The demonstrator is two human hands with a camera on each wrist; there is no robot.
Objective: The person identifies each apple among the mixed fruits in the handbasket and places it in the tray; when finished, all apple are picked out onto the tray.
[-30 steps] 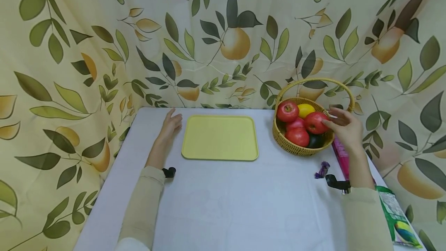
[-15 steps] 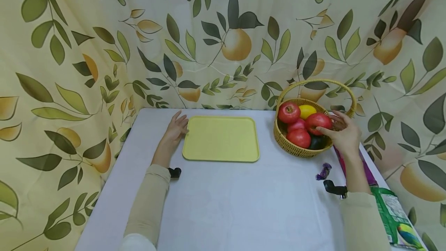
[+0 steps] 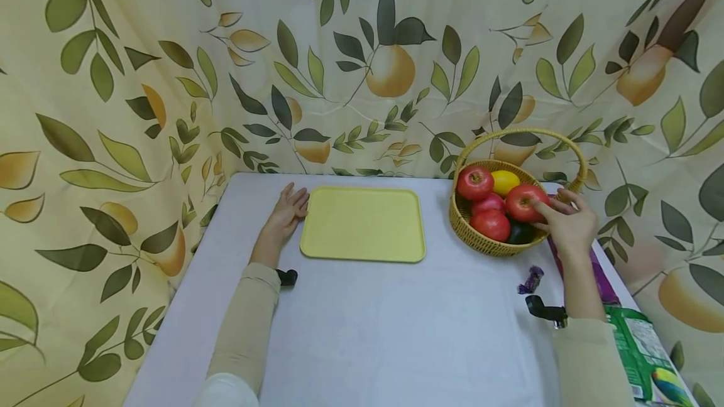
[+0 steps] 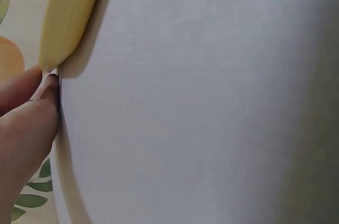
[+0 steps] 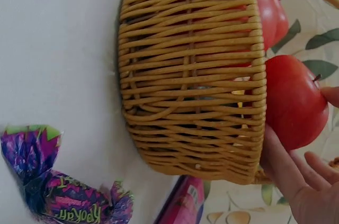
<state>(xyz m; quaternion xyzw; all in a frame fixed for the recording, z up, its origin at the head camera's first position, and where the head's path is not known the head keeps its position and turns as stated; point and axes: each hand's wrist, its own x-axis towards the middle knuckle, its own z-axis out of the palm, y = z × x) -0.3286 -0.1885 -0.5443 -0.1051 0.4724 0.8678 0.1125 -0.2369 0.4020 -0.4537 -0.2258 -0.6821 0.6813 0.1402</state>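
Note:
My right hand [image 3: 572,226] reaches over the right rim of a wicker basket [image 3: 478,241]. It holds a red apple [image 3: 523,201], thumb near the stem and fingers against the other side in the right wrist view. Several more red fruits [image 3: 491,225], a yellow lemon [image 3: 505,182] and a dark round fruit [image 3: 520,233] lie in the basket. My left hand [image 3: 285,213] is at the left edge of a yellow tray [image 3: 363,225], its fingers loosely extended. In the left wrist view the fingertips meet the corner of the tray [image 4: 71,17].
A wrapped purple candy [image 3: 532,280] lies in front of the basket. Beyond my right forearm are a purple packet [image 3: 603,281] and a green bag [image 3: 645,353] along the table's right edge. A patterned curtain [image 3: 339,80] hangs behind the white table [image 3: 407,331].
My left hand has moved right, to the tray's edge. The fingers of my right hand have closed round the red apple, which still sits at the basket. The head view has shifted slightly.

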